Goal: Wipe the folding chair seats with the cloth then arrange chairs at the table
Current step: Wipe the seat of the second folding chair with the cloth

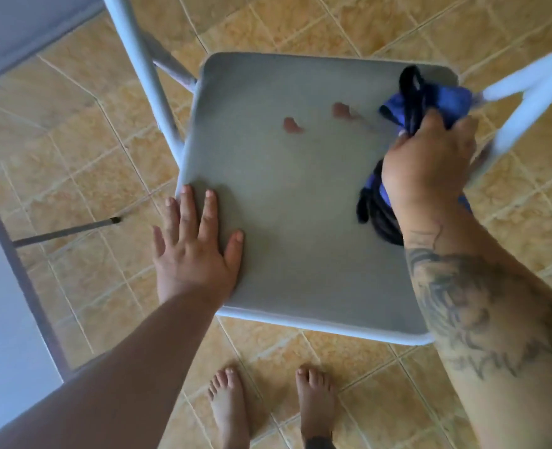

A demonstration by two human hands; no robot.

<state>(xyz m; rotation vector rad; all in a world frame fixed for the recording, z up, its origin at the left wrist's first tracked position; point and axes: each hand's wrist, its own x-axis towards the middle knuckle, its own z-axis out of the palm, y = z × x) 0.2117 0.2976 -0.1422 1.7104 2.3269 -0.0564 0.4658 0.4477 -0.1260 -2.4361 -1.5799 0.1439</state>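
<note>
A folding chair's grey seat (300,205) fills the middle of the head view, seen from above. Two reddish smears (292,125) mark its far half. My left hand (193,251) lies flat on the seat's near left corner, fingers spread, holding nothing. My right hand (430,163) presses a bunched blue and black cloth (423,98) onto the seat's right side; the cloth sticks out in front of and behind the hand. The chair's pale metal frame tubes (145,72) run up on the left and on the right.
A table edge with a dark leg (18,254) stands at the left, and a thin dark rod (67,231) slants over the floor. Tan floor tiles (300,24) surround the chair. My bare feet (229,406) stand just in front of the seat.
</note>
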